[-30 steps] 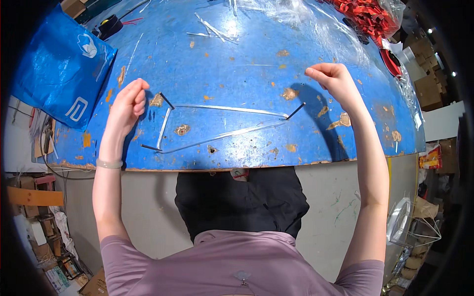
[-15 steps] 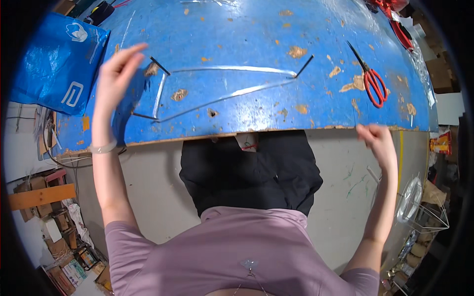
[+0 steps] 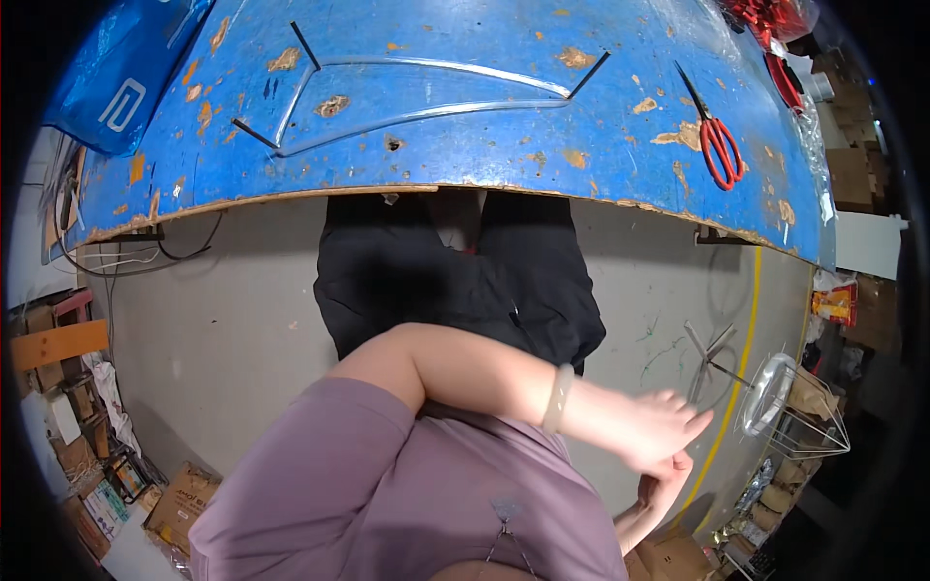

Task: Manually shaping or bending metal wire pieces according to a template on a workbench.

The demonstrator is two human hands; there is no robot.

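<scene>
My left hand [image 3: 659, 426] reaches across my body to the right side, over the floor, its fingers apart and slightly smeared by motion. My right hand [image 3: 666, 473] is just below it, partly covered by it; its fingers look bent, and whether the two hands touch is hard to tell. No object shows in either hand. On the blue table [image 3: 465, 155], a clear shiny strand [image 3: 417, 114] runs in a long triangle around three thin black pegs [image 3: 589, 76]. Red-handled scissors [image 3: 720, 153] lie to its right, blades pointing away.
A blue bag [image 3: 116, 87] sits at the table's left. Red-handled pliers [image 3: 783, 82] and clear plastic are at the far right edge. A wire stand with a coil [image 3: 770, 397] is on the floor to the right. Boxes [image 3: 179, 504] are stacked at lower left.
My left hand has left the table and swung across my body to the right. My right hand has dropped back toward my side. The view has shifted, so the table appears higher.
</scene>
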